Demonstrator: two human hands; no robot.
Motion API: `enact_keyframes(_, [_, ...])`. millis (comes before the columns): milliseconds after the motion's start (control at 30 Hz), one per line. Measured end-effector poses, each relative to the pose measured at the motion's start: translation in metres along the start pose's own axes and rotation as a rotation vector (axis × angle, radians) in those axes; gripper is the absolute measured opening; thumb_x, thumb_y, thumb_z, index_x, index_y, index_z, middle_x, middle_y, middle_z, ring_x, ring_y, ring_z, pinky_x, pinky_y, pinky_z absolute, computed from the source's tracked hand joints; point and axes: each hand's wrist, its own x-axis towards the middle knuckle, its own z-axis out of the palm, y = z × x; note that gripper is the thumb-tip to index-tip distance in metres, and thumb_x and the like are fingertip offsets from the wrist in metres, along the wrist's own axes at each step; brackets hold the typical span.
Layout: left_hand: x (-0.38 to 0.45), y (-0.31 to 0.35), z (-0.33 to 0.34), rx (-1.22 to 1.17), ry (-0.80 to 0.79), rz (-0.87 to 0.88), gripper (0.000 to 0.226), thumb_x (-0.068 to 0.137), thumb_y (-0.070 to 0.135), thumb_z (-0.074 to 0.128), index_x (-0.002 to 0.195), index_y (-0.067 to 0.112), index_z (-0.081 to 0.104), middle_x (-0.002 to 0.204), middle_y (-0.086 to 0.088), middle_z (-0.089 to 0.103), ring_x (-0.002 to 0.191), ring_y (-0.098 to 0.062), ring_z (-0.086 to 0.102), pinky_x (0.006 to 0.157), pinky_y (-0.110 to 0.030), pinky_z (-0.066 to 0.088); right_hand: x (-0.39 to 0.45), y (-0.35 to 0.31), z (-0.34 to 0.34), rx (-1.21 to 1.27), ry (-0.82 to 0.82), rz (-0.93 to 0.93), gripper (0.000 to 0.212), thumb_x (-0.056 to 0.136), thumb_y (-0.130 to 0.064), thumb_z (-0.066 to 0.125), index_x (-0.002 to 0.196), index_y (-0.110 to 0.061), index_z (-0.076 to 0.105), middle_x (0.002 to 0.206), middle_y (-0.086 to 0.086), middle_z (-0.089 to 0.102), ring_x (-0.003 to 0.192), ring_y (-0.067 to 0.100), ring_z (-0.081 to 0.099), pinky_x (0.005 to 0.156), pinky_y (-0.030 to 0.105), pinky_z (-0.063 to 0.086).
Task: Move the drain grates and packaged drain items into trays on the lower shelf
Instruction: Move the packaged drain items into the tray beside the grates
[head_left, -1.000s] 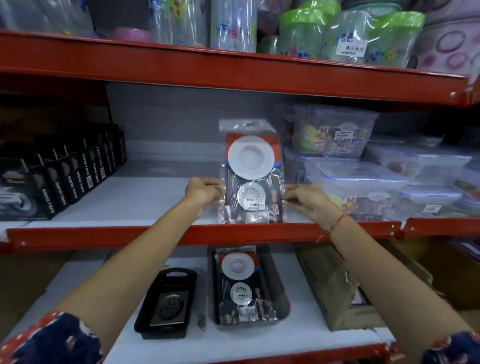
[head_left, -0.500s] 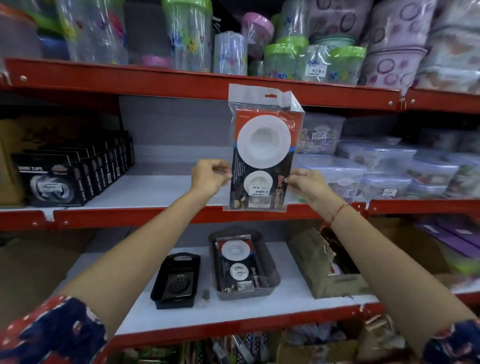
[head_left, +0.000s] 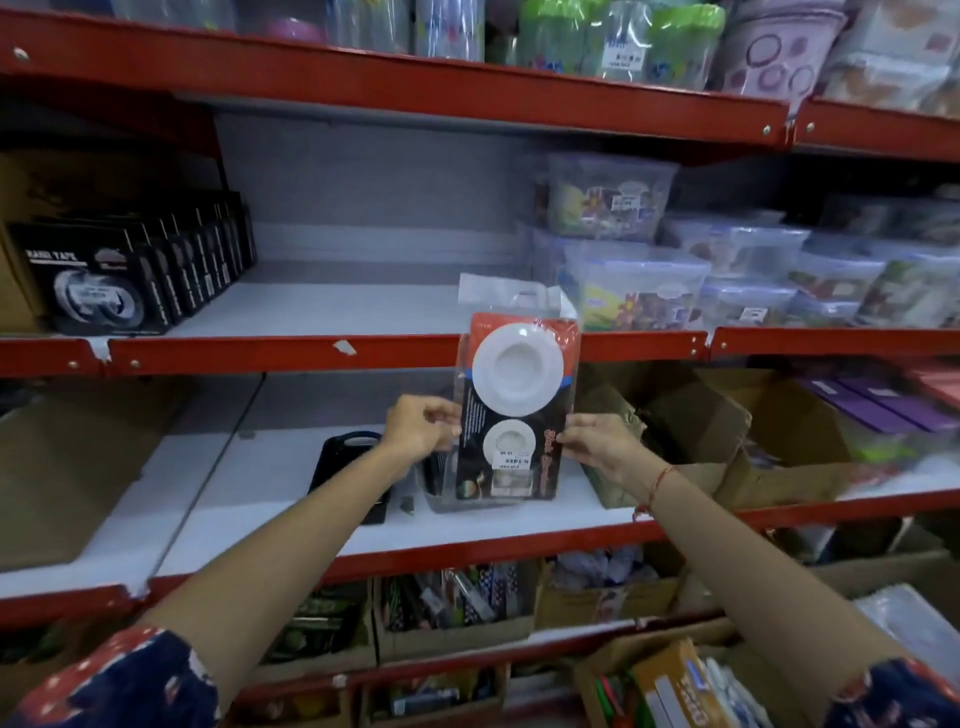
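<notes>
I hold a packaged drain item (head_left: 517, 410), a clear bag with a red and black card and two white round strainers, upright between both hands. My left hand (head_left: 418, 423) pinches its left edge and my right hand (head_left: 597, 444) pinches its right edge. The package hangs in front of the lower shelf, just above a grey tray (head_left: 428, 491) that it mostly hides. To the left, a black tray (head_left: 343, 467) lies on the lower shelf (head_left: 291, 525), partly behind my left forearm; its contents are hidden.
Black boxes of tape (head_left: 135, 270) stand at the left of the middle shelf (head_left: 322, 306). Clear lidded containers (head_left: 675, 280) fill its right side. A crumpled brown bag and cardboard box (head_left: 691, 431) sit right of the trays. Boxes of goods stand below.
Both hands have lifted the package off the middle shelf and brought it down in front of the lower shelf, over the grey tray. The view has pulled back and tilted lower.
</notes>
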Motion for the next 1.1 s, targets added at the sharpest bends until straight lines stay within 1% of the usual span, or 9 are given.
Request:
enact_keyframes(200, [-0.011, -0.057, 0.013, -0.117, -0.054, -0.258, 0.035, 0.08, -0.014, 0.063, 0.115, -0.006, 0.062, 0.095, -0.015, 0.066, 0.084, -0.024, 0.064, 0.056, -0.016, 0.057, 0.008, 0.056, 0.005, -0.042, -0.036, 0.199, 0.022, 0.086, 0.009, 0.059, 0.071, -0.007, 0.059, 0.072, 0.009, 0.061, 0.066, 0.016, 0.057, 0.065, 0.023, 0.054])
enact_keyframes(300, [-0.001, -0.075, 0.012, -0.157, -0.059, -0.349, 0.037, 0.08, -0.016, 0.061, 0.116, -0.007, 0.06, 0.087, -0.01, 0.064, 0.079, -0.021, 0.064, 0.061, -0.022, 0.058, 0.022, 0.071, 0.009, -0.049, -0.086, 0.257, 0.013, 0.085, 0.007, 0.061, 0.085, -0.006, 0.059, 0.073, 0.01, 0.059, 0.063, 0.014, 0.056, 0.054, 0.019, 0.055])
enact_keyframes(400, [0.017, -0.083, 0.012, -0.153, -0.06, -0.403, 0.033, 0.082, -0.016, 0.06, 0.114, -0.007, 0.062, 0.09, -0.012, 0.065, 0.078, -0.021, 0.064, 0.063, -0.023, 0.057, 0.049, 0.078, 0.015, -0.035, -0.084, 0.28, 0.014, 0.083, 0.007, 0.063, 0.091, -0.004, 0.06, 0.075, 0.012, 0.061, 0.067, 0.018, 0.059, 0.061, 0.024, 0.056])
enact_keyframes(533, [0.047, -0.089, 0.01, -0.111, -0.05, -0.436, 0.03, 0.082, -0.012, 0.062, 0.111, -0.005, 0.063, 0.089, -0.012, 0.067, 0.069, -0.018, 0.063, 0.044, -0.017, 0.05, 0.091, 0.077, 0.028, -0.059, -0.081, 0.292, 0.014, 0.083, 0.007, 0.064, 0.081, -0.007, 0.06, 0.077, 0.013, 0.063, 0.071, 0.021, 0.06, 0.074, 0.031, 0.055])
enact_keyframes(633, [0.069, -0.1, 0.01, -0.067, -0.04, -0.454, 0.029, 0.082, -0.01, 0.063, 0.11, -0.004, 0.063, 0.095, -0.014, 0.065, 0.074, -0.022, 0.062, 0.037, -0.014, 0.047, 0.117, 0.081, 0.039, -0.13, -0.087, 0.293, 0.018, 0.085, 0.008, 0.061, 0.079, -0.008, 0.06, 0.075, 0.011, 0.063, 0.067, 0.019, 0.06, 0.071, 0.03, 0.055])
enact_keyframes(733, [0.084, -0.114, 0.014, -0.098, -0.043, -0.487, 0.031, 0.079, -0.016, 0.063, 0.109, -0.007, 0.062, 0.086, -0.015, 0.064, 0.071, -0.02, 0.061, 0.044, -0.016, 0.054, 0.134, 0.086, 0.042, -0.147, -0.118, 0.323, 0.018, 0.085, 0.01, 0.06, 0.087, -0.008, 0.059, 0.074, 0.01, 0.061, 0.068, 0.019, 0.06, 0.063, 0.028, 0.055])
enact_keyframes(900, [0.121, -0.124, 0.013, -0.159, -0.06, -0.566, 0.031, 0.079, -0.018, 0.062, 0.108, -0.01, 0.062, 0.084, -0.015, 0.063, 0.075, -0.024, 0.064, 0.052, -0.019, 0.058, 0.169, 0.083, 0.041, -0.154, -0.155, 0.372, 0.018, 0.086, 0.007, 0.062, 0.099, -0.005, 0.062, 0.079, 0.006, 0.062, 0.072, 0.012, 0.06, 0.078, 0.03, 0.054])
enact_keyframes(1033, [0.147, -0.12, 0.019, -0.164, -0.057, -0.58, 0.02, 0.08, -0.019, 0.06, 0.09, -0.003, 0.064, 0.084, -0.015, 0.061, 0.078, -0.024, 0.062, 0.086, -0.032, 0.054, 0.193, 0.073, 0.044, -0.192, -0.121, 0.369, 0.035, 0.086, 0.009, 0.061, 0.12, 0.004, 0.059, 0.102, 0.018, 0.068, 0.082, 0.016, 0.062, 0.09, 0.031, 0.053])
enact_keyframes(1100, [0.16, -0.119, 0.022, -0.143, -0.057, -0.599, 0.021, 0.081, -0.02, 0.057, 0.086, 0.0, 0.06, 0.077, -0.013, 0.06, 0.073, -0.021, 0.06, 0.09, -0.035, 0.051, 0.205, 0.07, 0.048, -0.195, -0.081, 0.372, 0.034, 0.086, 0.012, 0.058, 0.119, 0.004, 0.06, 0.109, 0.021, 0.067, 0.082, 0.017, 0.063, 0.088, 0.029, 0.053])
